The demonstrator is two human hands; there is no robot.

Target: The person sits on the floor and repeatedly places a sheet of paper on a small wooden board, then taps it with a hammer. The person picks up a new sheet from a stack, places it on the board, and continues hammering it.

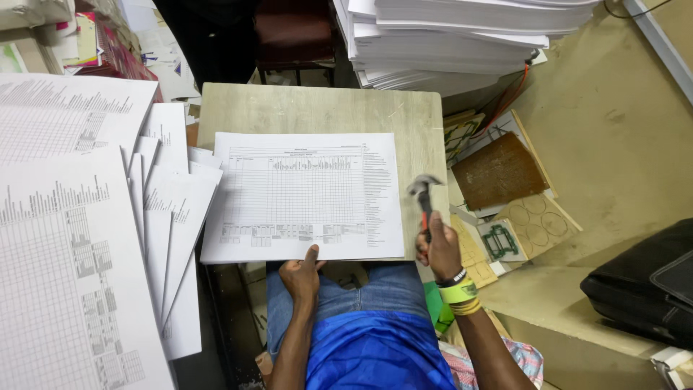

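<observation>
The left hand (301, 275) pins a stack of white printed table sheets (307, 196) flat on the small pale wooden tabletop (317, 110), while the right hand (439, 249) grips a raised claw hammer (423, 195) above the stack's right edge.

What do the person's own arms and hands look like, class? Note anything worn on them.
Both arms are bare, with no sleeves showing. The left hand wears nothing. The right hand has, at its wrist, a dark beaded bracelet, a wide yellow-green band and a thin golden bangle.
</observation>
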